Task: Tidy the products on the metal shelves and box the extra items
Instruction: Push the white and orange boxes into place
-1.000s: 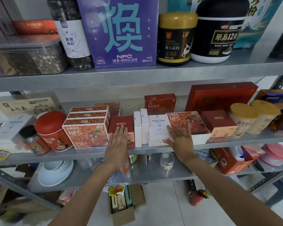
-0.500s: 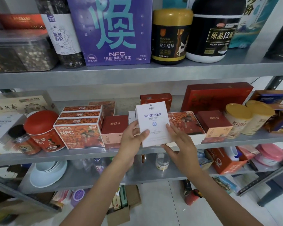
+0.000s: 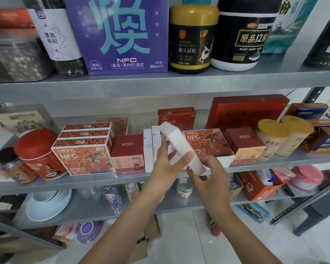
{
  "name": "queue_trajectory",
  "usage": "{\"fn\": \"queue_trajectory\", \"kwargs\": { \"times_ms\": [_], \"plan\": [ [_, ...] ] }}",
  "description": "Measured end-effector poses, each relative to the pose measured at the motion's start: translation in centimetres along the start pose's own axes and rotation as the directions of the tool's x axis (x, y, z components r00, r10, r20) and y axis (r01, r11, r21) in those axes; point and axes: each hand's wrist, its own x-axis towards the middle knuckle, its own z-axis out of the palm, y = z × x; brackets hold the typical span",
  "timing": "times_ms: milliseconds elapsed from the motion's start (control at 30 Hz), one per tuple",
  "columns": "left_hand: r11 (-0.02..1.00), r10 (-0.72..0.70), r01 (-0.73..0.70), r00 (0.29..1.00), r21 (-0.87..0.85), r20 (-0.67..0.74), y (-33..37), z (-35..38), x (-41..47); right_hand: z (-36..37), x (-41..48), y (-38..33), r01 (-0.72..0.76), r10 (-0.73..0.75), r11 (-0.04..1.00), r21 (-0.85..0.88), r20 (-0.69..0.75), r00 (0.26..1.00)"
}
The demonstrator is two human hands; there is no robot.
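Since the white box [image 3: 181, 147], face-on a moment ago, now tilts edge-on before the middle shelf [image 3: 84, 180], gripped by left hand [image 3: 164, 168] and right hand [image 3: 211, 178], it likely joins the upright white pair [image 3: 151, 147].

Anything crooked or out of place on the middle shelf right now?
Only the white box: it is off the middle shelf, tilted diagonally, gripped by the left hand and right hand in front of two upright white boxes. Nothing else stands out.
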Motion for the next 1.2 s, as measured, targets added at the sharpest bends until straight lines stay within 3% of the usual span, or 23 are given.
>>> {"fn": "queue_trajectory", "kwargs": {
  "times_ms": [67, 133, 167, 233, 300, 367, 400, 433, 467, 500, 533, 567, 633, 733, 833, 900, 1000, 1100, 1200],
  "plan": [
    [0.978, -0.026, 0.027, 1.000, -0.209, 0.007, 0.3, -0.2, 0.1, 0.4, -0.5, 0.0, 0.173, -0.172, 0.985, -0.014, 0.037, 0.984],
    [0.956, -0.046, 0.044, 0.999, -0.289, 0.000, 0.6, -0.8, 0.3, 0.4, -0.4, -0.1, 0.227, -0.237, 0.969, 0.095, 0.103, 0.966],
    [0.952, -0.057, 0.053, 0.998, -0.301, -0.004, 0.6, -1.2, 0.3, 0.4, -0.1, -0.1, 0.162, -0.184, 0.973, 0.168, 0.130, 0.974],
    [0.946, -0.069, 0.056, 0.997, -0.320, -0.030, 0.2, -1.9, 0.5, 0.2, 0.4, 0.3, -0.130, 0.071, 0.949, 0.286, 0.207, 0.976],
    [0.941, -0.067, 0.042, 0.996, -0.335, -0.064, -0.1, -2.2, 0.6, -0.1, 0.9, 0.6, -0.479, 0.318, 0.750, 0.457, 0.386, 0.866],
    [0.950, -0.073, 0.044, 0.994, -0.308, -0.082, -0.5, -2.1, 0.8, -0.2, 1.0, 0.9, -0.628, 0.331, 0.530, 0.570, 0.542, 0.772],
    [0.959, -0.081, 0.051, 0.992, -0.280, -0.094, -0.5, -2.0, 0.8, 0.1, 0.8, 0.9, -0.629, 0.329, 0.515, 0.582, 0.544, 0.772],
    [0.971, -0.080, 0.051, 0.990, -0.235, -0.118, -0.5, -1.8, 0.9, 0.4, 0.5, 0.9, -0.577, 0.336, 0.580, 0.575, 0.477, 0.812],
    [0.983, -0.078, 0.052, 0.986, -0.177, -0.144, -0.5, -1.5, 0.9, 0.7, 0.2, 0.9, -0.471, 0.331, 0.730, 0.495, 0.346, 0.878],
    [0.991, -0.084, 0.065, 0.983, -0.120, -0.160, -0.4, -1.3, 0.9, 0.9, 0.0, 0.8, -0.315, 0.269, 0.900, 0.300, 0.186, 0.945],
    [0.992, -0.104, 0.092, 0.985, -0.090, -0.138, -0.4, -1.2, 0.8, 1.1, -0.1, 0.7, -0.140, 0.138, 0.989, 0.050, 0.052, 0.989],
    [0.988, -0.131, 0.124, 0.989, -0.097, -0.073, -0.5, -1.0, 0.6, 1.3, -0.3, 0.7, 0.029, -0.032, 0.989, -0.145, -0.018, 0.999],
    [0.970, -0.177, 0.183, 0.983, -0.158, 0.054, -0.4, -1.0, 0.5, 1.7, -0.8, 0.9, 0.260, -0.289, 0.890, -0.374, -0.023, 0.957],
    [0.951, -0.201, 0.205, 0.979, -0.231, 0.040, -0.8, -2.2, 1.1, 2.1, -2.0, 1.7, 0.391, -0.398, 0.847, -0.359, 0.058, 0.915],
    [0.936, -0.209, 0.212, 0.977, -0.281, 0.042, -1.6, -2.8, 1.5, 1.8, -2.6, 3.0, 0.365, -0.337, 0.916, -0.164, 0.176, 0.925],
    [0.926, -0.196, 0.210, 0.978, -0.313, 0.076, -2.0, -2.6, 1.4, 1.2, -2.6, 3.4, 0.153, -0.166, 0.986, 0.072, 0.252, 0.953],
    [0.947, -0.169, 0.197, 0.977, -0.253, 0.128, -2.5, -2.1, 1.5, 0.5, -2.4, 4.5, -0.049, -0.039, 0.957, 0.285, 0.295, 0.955],
    [0.978, -0.153, 0.166, 0.982, -0.127, 0.110, -2.7, -1.1, 2.4, 0.0, -1.1, 5.9, -0.004, -0.070, 0.970, 0.242, 0.298, 0.952],
    [0.985, -0.102, 0.100, 0.995, 0.137, 0.009, -3.1, -0.2, 3.3, -0.5, 1.6, 7.8, 0.132, -0.146, 0.988, 0.077, 0.222, 0.964]
  ]
}}
